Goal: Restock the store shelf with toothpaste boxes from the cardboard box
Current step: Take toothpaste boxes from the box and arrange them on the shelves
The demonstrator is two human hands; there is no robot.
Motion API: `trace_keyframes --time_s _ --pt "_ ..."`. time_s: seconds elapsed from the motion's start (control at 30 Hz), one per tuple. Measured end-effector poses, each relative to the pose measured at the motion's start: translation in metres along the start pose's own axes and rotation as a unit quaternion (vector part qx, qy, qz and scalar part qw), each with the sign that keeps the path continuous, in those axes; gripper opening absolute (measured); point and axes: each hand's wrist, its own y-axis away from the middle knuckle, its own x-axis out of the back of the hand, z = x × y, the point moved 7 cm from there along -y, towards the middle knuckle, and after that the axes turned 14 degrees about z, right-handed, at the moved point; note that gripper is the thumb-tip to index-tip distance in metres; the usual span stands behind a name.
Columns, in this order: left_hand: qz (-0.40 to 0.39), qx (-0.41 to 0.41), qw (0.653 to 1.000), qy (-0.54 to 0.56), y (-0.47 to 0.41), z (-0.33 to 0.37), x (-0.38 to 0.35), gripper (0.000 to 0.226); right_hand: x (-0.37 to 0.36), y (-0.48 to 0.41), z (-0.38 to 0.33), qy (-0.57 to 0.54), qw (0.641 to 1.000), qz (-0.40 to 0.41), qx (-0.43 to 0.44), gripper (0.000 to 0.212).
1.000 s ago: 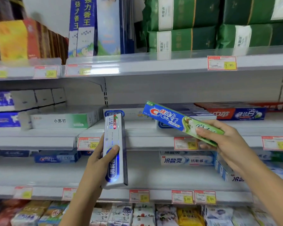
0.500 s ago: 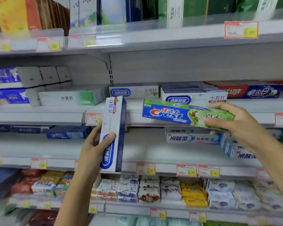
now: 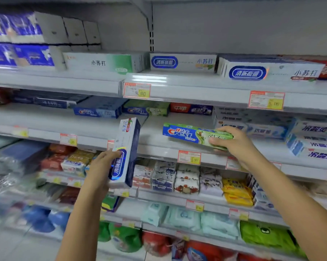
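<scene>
— While a box is held in each grip, which step is taken to be in hand?

— Placement on the shelf is judged to be under way. At the left, the left grip (image 3: 102,166) is closed around the lower part of a white-and-blue toothpaste box (image 3: 125,151), which is held upright in front of the middle shelf (image 3: 155,129) and is not yet laid down. Further right, the green Crest box (image 3: 192,135) is clasped at its right end by the right grip (image 3: 234,143) and is held level, low over the shelf board. Whether the board is touched cannot be told. The cardboard box is not seen.

— What is called for next?

— The upright box would need to be turned flat, and its match appears to be the blue-oval boxes (image 3: 181,62) on the upper shelf (image 3: 196,91). The green box is probably to be lowered and slid back towards the matching green boxes at the rear (image 3: 149,109), and the fingers then released.

— And what is noted of edges and room?

— Bare board is seen between the upright box and the stacked pale boxes (image 3: 309,140) at the right, so room is offered in the middle. A price tag (image 3: 189,157) on the front lip lies just below the green box, and the upper shelf overhangs, so a low, flat path is advised. The pale stack stands near the right grip and could be brushed.
</scene>
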Motion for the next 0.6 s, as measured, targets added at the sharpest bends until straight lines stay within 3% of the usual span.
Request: trace_keyframes --time_s 0.1,0.23,0.33,0.4,0.6 --pt "0.037 0.023 0.998 0.044 -0.017 -0.002 0.020 0.020 -0.045 -0.011 -0.008 -0.046 0.998 -0.037 -0.038 0.031" --pt "0.089 0.033 0.991 0.092 -0.034 0.000 0.047 0.031 -0.115 -0.025 -0.028 -0.012 0.996 -0.087 -0.017 0.032" --pt "0.110 0.029 0.989 0.100 -0.048 0.004 0.066 0.023 -0.166 -0.037 -0.036 0.010 0.994 -0.106 0.003 0.050" --pt "0.110 0.028 0.989 0.093 -0.055 0.007 0.074 0.019 -0.191 -0.048 -0.038 0.025 0.995 -0.100 0.014 0.056" --pt "0.100 0.024 0.993 0.058 -0.078 0.009 0.081 0.032 -0.213 -0.096 -0.029 0.142 0.990 -0.006 0.015 0.044"
